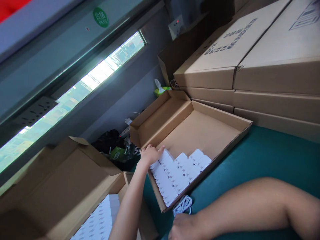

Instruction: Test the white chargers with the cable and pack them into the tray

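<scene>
My left hand [151, 155] reaches into the near left part of an open shallow cardboard box [200, 121]. Its fingers bend over the end of a row of small white boxes [172, 173], gripping one there; the hand partly hides it. These boxes stand packed in stepped rows, with small dark marks along their edges. At the bottom of the view, my right hand [183, 227] is closed, its fingertips hidden. A coiled white cable [183, 204] lies right against it, by the box's near corner; whether the fingers hold the cable is unclear.
A second open carton [62, 186] at lower left holds many more white boxes [98, 218]. Closed cartons [215, 50] are stacked at back right. The green table top [270, 156] extends to the right. Tissues [161, 88], dark bags [110, 141] and sockets [176, 26] are by the wall.
</scene>
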`<state>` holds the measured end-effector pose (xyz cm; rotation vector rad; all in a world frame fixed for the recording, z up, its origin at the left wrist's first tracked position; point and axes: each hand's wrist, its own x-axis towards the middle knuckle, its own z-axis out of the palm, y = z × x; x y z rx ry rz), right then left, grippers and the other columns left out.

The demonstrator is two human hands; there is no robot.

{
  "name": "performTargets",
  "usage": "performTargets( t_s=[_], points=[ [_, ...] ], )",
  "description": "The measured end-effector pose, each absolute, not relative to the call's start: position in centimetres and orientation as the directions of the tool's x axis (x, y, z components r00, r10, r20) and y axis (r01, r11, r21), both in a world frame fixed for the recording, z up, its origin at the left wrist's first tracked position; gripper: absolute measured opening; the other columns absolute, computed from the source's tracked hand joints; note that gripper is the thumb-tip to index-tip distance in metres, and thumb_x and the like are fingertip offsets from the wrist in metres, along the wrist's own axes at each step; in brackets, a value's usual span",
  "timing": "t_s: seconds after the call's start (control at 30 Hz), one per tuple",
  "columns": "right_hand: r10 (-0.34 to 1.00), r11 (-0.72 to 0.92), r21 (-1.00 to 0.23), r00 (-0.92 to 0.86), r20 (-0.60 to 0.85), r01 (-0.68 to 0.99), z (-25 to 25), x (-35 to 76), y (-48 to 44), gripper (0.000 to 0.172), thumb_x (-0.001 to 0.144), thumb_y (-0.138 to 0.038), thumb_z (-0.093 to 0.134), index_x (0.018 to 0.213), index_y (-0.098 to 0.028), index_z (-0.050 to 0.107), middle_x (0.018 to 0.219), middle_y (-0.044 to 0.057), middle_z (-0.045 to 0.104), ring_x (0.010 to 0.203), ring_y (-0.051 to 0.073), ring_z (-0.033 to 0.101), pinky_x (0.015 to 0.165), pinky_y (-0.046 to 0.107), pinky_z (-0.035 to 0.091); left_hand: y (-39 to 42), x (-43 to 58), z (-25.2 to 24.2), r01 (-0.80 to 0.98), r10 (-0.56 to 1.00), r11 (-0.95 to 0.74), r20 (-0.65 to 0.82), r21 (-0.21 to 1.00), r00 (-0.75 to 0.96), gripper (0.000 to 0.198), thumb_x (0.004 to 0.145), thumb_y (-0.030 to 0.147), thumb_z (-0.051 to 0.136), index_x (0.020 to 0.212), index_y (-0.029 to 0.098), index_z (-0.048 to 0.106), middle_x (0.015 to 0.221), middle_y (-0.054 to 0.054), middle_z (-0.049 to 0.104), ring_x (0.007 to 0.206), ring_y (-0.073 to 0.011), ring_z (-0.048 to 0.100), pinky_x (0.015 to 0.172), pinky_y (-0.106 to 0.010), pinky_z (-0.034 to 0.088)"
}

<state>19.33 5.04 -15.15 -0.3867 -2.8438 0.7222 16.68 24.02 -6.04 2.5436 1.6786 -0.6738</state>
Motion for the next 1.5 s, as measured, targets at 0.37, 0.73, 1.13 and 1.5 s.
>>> performTargets(
  t_s=[0.37,0.73,1.13,1.5],
  points=[
    [0.375,0.846,-0.479,-0.900,0.221,0.235,-14.2,20.4,3.7,0.019,0.080,-0.032,0.052,0.072,-0.016,0.059,0.066,0.001,0.065,0.054,0.012,0.057,0.036,0.024,0.016,22.2,16.4,-6.1,0.868,0.865,-0.479,-0.244,-0.134,0.440,0.050,0.088,0.050,0.028,0.098,0.018,0.064,0.122,-0.008,0.056,0.127,-0.0257,0.031,0.103,-0.043,0.021],
    [0.449,0.792,-0.559,-0.856,0.256,0.248,-14.1,21.2,2.6,0.022,0.082,-0.031,0.047,0.078,-0.018,0.064,0.069,0.002,0.066,0.062,0.015,0.061,0.045,0.024,0.027,11.7,-1.6,-3.3,0.955,0.973,0.167,0.197,-0.246,-0.119,0.039,0.087,0.031,0.032,0.116,0.008,0.046,0.116,-0.018,0.053,0.110,-0.0297,0.048,0.091,-0.039,0.038],
    [0.459,0.766,-0.591,-0.858,0.229,0.252,-14.7,21.1,1.8,0.028,0.086,-0.030,0.039,0.077,-0.016,0.062,0.070,0.005,0.064,0.064,0.015,0.059,0.053,0.024,0.032,8.8,-7.4,-6.5,0.814,0.866,0.480,0.026,-0.327,-0.500,0.045,0.091,0.041,0.031,0.107,0.005,0.051,0.089,-0.018,0.065,0.085,-0.0273,0.063,0.071,-0.039,0.046],
    [0.441,0.785,-0.567,-0.868,0.229,0.249,-14.9,21.2,1.5,0.028,0.087,-0.029,0.039,0.081,-0.016,0.062,0.073,0.005,0.065,0.067,0.015,0.060,0.055,0.024,0.034,9.7,-7.1,-6.3,0.807,0.844,0.517,0.011,-0.284,-0.537,0.028,0.088,0.033,0.049,0.108,0.013,0.052,0.098,-0.006,0.059,0.083,-0.0165,0.059,0.073,-0.036,0.050]
  ],
)
